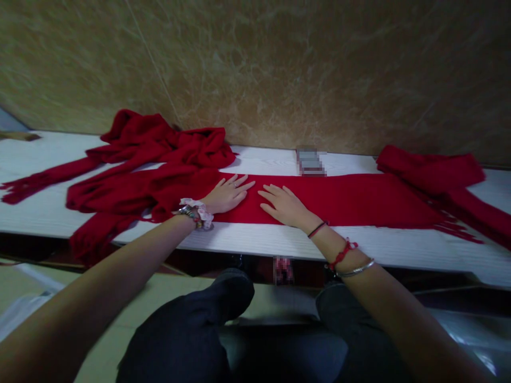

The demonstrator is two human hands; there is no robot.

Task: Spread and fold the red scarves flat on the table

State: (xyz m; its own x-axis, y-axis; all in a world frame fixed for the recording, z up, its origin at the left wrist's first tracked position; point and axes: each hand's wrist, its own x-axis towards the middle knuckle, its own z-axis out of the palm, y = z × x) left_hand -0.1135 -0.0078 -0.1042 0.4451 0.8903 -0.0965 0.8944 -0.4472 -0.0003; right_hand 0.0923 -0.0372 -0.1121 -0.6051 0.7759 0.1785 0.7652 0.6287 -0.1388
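Note:
A red scarf [343,199] lies spread along a narrow white bench, flat on the right and bunched on the left. Its fringed end rests near the right side. My left hand [227,195] presses on the scarf where the flat part meets the folds, fingers spread. Just to the right, my right hand [286,206] lies flat on the same cloth with its fingers apart. Neither hand grips anything. A crumpled heap of red scarves [159,138] sits behind and left of my left hand.
Another red scarf [431,170] lies folded at the right end of the white bench [247,238]. A blurred-out rectangular object [310,162] rests at the back edge. Behind it rises a brown marbled wall [255,69]. My knees are below the front edge.

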